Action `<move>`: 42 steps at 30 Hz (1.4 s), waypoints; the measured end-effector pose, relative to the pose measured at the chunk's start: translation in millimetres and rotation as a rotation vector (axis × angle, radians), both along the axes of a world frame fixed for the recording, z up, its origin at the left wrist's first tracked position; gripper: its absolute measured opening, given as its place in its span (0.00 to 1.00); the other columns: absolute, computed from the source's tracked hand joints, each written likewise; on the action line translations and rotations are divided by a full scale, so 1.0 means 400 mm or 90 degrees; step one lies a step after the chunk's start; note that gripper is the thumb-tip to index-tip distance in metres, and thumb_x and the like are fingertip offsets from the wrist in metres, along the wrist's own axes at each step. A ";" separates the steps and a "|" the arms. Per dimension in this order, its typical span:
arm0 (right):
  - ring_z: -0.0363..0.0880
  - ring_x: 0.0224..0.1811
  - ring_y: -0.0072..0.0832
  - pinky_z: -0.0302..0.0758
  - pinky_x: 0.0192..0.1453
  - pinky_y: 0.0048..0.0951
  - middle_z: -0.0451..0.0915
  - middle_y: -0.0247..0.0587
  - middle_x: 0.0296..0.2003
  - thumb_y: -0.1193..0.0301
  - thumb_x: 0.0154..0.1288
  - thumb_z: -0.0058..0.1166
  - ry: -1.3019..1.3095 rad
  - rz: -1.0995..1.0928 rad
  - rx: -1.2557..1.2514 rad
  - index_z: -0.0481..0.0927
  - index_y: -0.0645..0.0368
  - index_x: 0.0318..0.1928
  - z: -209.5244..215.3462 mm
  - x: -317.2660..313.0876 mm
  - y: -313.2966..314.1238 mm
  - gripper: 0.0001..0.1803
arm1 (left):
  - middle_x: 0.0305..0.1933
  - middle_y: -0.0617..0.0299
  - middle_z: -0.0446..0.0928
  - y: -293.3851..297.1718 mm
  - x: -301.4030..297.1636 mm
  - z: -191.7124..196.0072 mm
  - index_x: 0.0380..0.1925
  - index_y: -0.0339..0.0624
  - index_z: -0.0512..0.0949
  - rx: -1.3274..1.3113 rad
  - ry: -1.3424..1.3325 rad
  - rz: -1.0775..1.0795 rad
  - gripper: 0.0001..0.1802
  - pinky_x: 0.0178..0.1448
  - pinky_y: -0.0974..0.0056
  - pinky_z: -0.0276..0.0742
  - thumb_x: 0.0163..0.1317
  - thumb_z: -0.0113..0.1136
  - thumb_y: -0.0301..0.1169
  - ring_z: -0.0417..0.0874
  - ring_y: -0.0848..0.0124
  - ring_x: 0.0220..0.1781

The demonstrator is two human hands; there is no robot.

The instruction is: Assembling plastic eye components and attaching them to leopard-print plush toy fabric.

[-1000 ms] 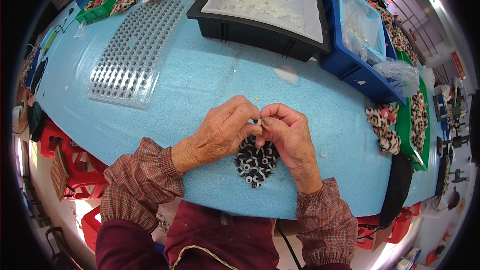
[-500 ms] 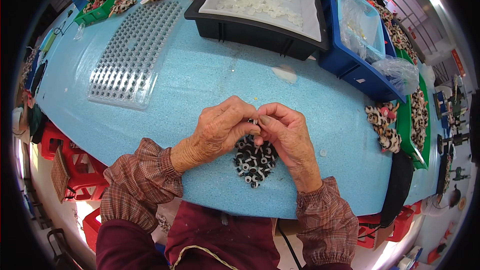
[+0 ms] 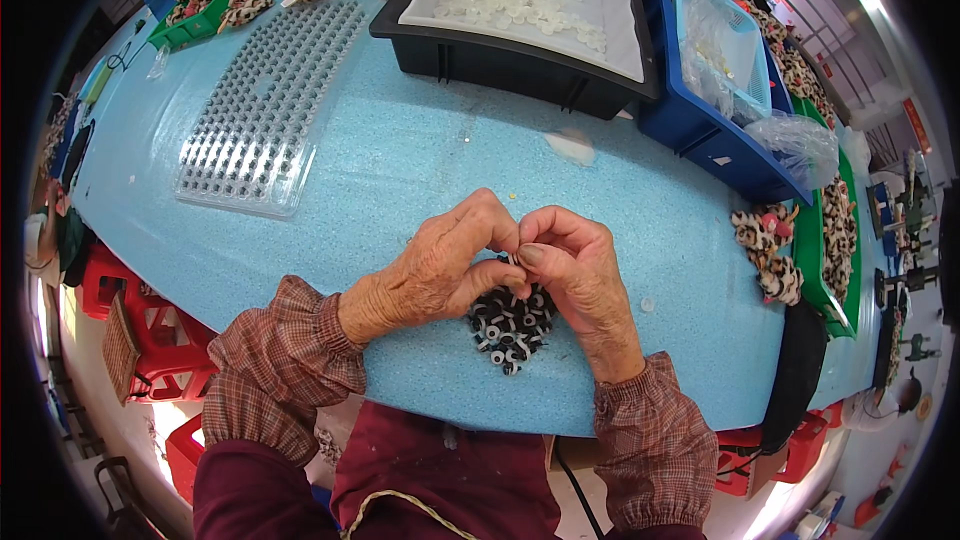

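Observation:
My left hand (image 3: 445, 260) and my right hand (image 3: 575, 275) meet at the fingertips above the blue table. Thumbs and forefingers of both pinch a small black-and-white piece (image 3: 514, 259), mostly covered by the fingers. Right below them lies a heap of small black-and-white pieces (image 3: 512, 330), round with white rings, partly hidden by my hands. They look like toy eyes or their fittings, though they are too small to tell for sure.
A clear plastic tray (image 3: 262, 105) with rows of dark studs lies left. Behind stands a black bin (image 3: 520, 90) lined white, holding translucent discs (image 3: 520, 5). A blue crate (image 3: 690, 130) and leopard-print plush pieces (image 3: 768, 255) are at right. The table (image 3: 400, 395) ends near my body.
My left fingers have shifted slightly right and closer to the right hand's fingertips. The pinched piece is now more covered. The heap looks the same.

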State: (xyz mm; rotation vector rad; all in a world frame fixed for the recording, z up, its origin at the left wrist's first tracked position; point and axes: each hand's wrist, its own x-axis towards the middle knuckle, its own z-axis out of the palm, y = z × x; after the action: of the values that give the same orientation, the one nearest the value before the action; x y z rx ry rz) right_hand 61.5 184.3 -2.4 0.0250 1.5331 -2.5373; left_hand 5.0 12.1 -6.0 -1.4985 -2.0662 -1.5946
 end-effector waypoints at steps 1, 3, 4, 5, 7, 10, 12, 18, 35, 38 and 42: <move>0.77 0.25 0.21 0.76 0.29 0.19 0.78 0.38 0.29 0.75 0.60 0.57 -0.005 0.007 0.000 0.76 0.67 0.36 0.001 0.000 0.000 0.07 | 0.32 0.59 0.70 -0.001 -0.001 -0.001 0.33 0.39 0.69 -0.003 -0.022 -0.013 0.17 0.36 0.64 0.74 0.49 0.68 0.29 0.75 0.65 0.32; 0.77 0.25 0.21 0.76 0.29 0.19 0.78 0.38 0.28 0.75 0.59 0.58 -0.011 0.009 -0.001 0.76 0.67 0.36 0.005 0.002 -0.005 0.08 | 0.32 0.59 0.69 -0.005 -0.005 0.003 0.33 0.39 0.69 -0.005 -0.020 -0.025 0.17 0.36 0.63 0.73 0.50 0.68 0.30 0.74 0.65 0.32; 0.77 0.24 0.22 0.76 0.29 0.19 0.78 0.38 0.28 0.75 0.59 0.58 -0.018 0.010 -0.002 0.76 0.67 0.36 0.006 0.003 -0.007 0.08 | 0.31 0.59 0.69 -0.007 -0.006 0.006 0.33 0.39 0.69 -0.007 -0.018 -0.039 0.17 0.36 0.63 0.73 0.50 0.68 0.31 0.74 0.65 0.33; 0.77 0.24 0.22 0.76 0.29 0.19 0.78 0.38 0.28 0.75 0.59 0.58 -0.018 0.010 -0.002 0.76 0.67 0.36 0.006 0.003 -0.007 0.08 | 0.31 0.59 0.69 -0.008 -0.006 0.008 0.33 0.39 0.69 -0.007 -0.018 -0.039 0.17 0.36 0.63 0.73 0.50 0.68 0.31 0.74 0.65 0.33; 0.77 0.23 0.22 0.76 0.28 0.19 0.78 0.38 0.28 0.76 0.59 0.58 -0.001 0.016 -0.018 0.76 0.67 0.36 0.003 0.004 -0.007 0.07 | 0.32 0.59 0.69 -0.010 -0.004 0.012 0.33 0.40 0.69 -0.009 -0.053 -0.056 0.16 0.36 0.63 0.73 0.52 0.67 0.32 0.74 0.64 0.33; 0.77 0.23 0.22 0.76 0.27 0.19 0.78 0.39 0.28 0.76 0.59 0.57 0.010 -0.016 -0.009 0.76 0.67 0.36 0.005 0.003 -0.007 0.07 | 0.33 0.58 0.70 -0.004 -0.003 0.009 0.34 0.40 0.69 0.010 -0.042 -0.037 0.15 0.38 0.63 0.74 0.52 0.66 0.28 0.75 0.64 0.35; 0.77 0.23 0.22 0.76 0.27 0.19 0.78 0.39 0.28 0.76 0.59 0.57 0.021 -0.022 -0.004 0.76 0.67 0.36 0.006 0.003 -0.007 0.07 | 0.34 0.57 0.71 0.004 0.002 0.010 0.35 0.40 0.69 0.019 0.006 -0.013 0.14 0.38 0.63 0.74 0.52 0.65 0.27 0.75 0.63 0.35; 0.77 0.23 0.21 0.76 0.27 0.19 0.78 0.38 0.29 0.75 0.60 0.57 0.007 -0.047 -0.048 0.75 0.65 0.35 0.008 0.000 -0.010 0.06 | 0.37 0.55 0.75 -0.004 0.007 -0.009 0.38 0.39 0.71 0.060 0.055 0.041 0.15 0.38 0.64 0.75 0.51 0.65 0.23 0.78 0.62 0.35; 0.76 0.27 0.23 0.75 0.28 0.21 0.79 0.39 0.30 0.74 0.61 0.57 -0.022 -0.066 -0.143 0.75 0.65 0.37 -0.013 -0.007 -0.019 0.08 | 0.32 0.57 0.75 0.009 0.017 0.011 0.38 0.39 0.75 0.022 -0.064 0.095 0.12 0.34 0.66 0.76 0.52 0.63 0.22 0.79 0.65 0.31; 0.76 0.27 0.23 0.75 0.28 0.21 0.79 0.40 0.30 0.74 0.61 0.57 -0.014 -0.054 -0.134 0.74 0.65 0.37 -0.012 -0.004 -0.025 0.08 | 0.31 0.58 0.75 0.003 0.013 -0.007 0.37 0.39 0.75 0.032 -0.060 0.115 0.11 0.33 0.66 0.75 0.53 0.64 0.25 0.79 0.65 0.30; 0.76 0.27 0.23 0.76 0.28 0.21 0.78 0.39 0.30 0.74 0.62 0.56 -0.018 -0.039 -0.133 0.74 0.65 0.37 -0.008 0.002 -0.023 0.07 | 0.29 0.58 0.74 -0.001 0.009 -0.005 0.36 0.39 0.75 0.023 -0.029 0.085 0.11 0.31 0.65 0.73 0.53 0.64 0.26 0.78 0.64 0.29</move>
State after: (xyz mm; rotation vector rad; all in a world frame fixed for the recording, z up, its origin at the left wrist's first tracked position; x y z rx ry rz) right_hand 62.3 175.1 -5.7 0.0822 1.2690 -2.7190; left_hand 8.7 11.6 -7.8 -1.2958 -2.1003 -1.6205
